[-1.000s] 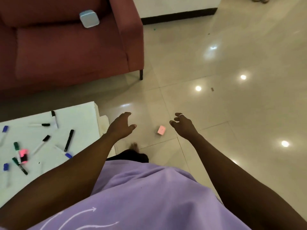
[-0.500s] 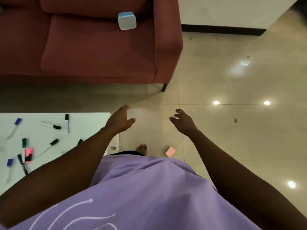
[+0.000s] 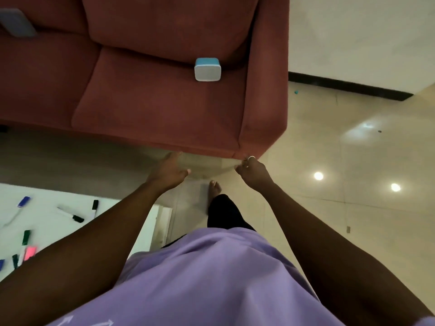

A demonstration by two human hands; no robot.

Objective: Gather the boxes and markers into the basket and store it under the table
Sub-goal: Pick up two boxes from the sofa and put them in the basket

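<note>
A small blue-and-white box (image 3: 207,68) lies on the right seat of the red sofa (image 3: 150,107). Another blue-grey box (image 3: 16,25) rests at the sofa's far left. Several markers (image 3: 70,214) with blue, black and green caps and a pink box (image 3: 30,252) lie scattered on the white table (image 3: 47,229) at the lower left. My left hand (image 3: 170,172) and my right hand (image 3: 253,172) reach forward over the floor, just short of the sofa's front edge, both holding nothing with fingers loosely curled. No basket is in view.
Glossy beige floor tiles (image 3: 341,208) spread to the right, with lamp reflections. A white wall with a dark skirting (image 3: 348,87) stands behind the sofa's right arm. My bare foot (image 3: 214,188) steps forward between my hands.
I have moved towards the sofa, which now fills the upper view. The pink box on the floor has dropped out of sight beneath me. Both hands stay empty and stretched forward.
</note>
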